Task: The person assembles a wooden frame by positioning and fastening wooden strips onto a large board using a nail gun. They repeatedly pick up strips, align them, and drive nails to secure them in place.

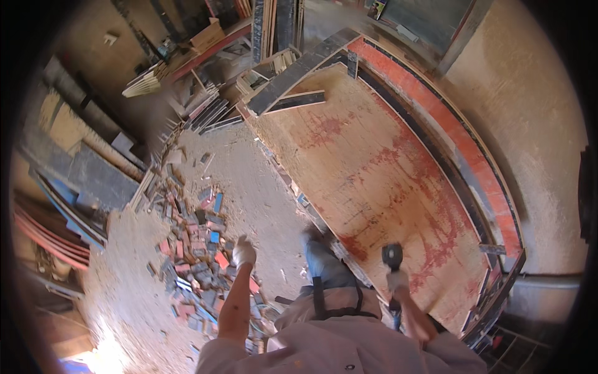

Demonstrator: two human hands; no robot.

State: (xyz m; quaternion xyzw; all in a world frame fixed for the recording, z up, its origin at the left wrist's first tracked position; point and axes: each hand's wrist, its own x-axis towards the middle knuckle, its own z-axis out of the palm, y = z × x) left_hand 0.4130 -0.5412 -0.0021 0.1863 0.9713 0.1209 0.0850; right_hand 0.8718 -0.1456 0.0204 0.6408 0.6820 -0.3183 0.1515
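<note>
Right hand [397, 279] is wrapped tight around a black handheld power tool [392, 257] over the big red-stained plywood sheet [380, 174], gloved left hand [243, 252] hangs loose and empty above the pile of small wood offcuts [196, 249], so plenty of cutting looks done, panel work unfinished.

A large plywood panel [380, 181] is seen, its matt wooden face stained with red and worn rough. The floor [249, 174] is covered in pale, powdery sawdust. Small wooden offcuts [193, 249] are heaped, some coated red or blue. Both hands, the left hand [243, 252] and the right hand [397, 279], are wrapped in whitish cloth gloves; a dark, matt tool [392, 257] is gripped.
</note>
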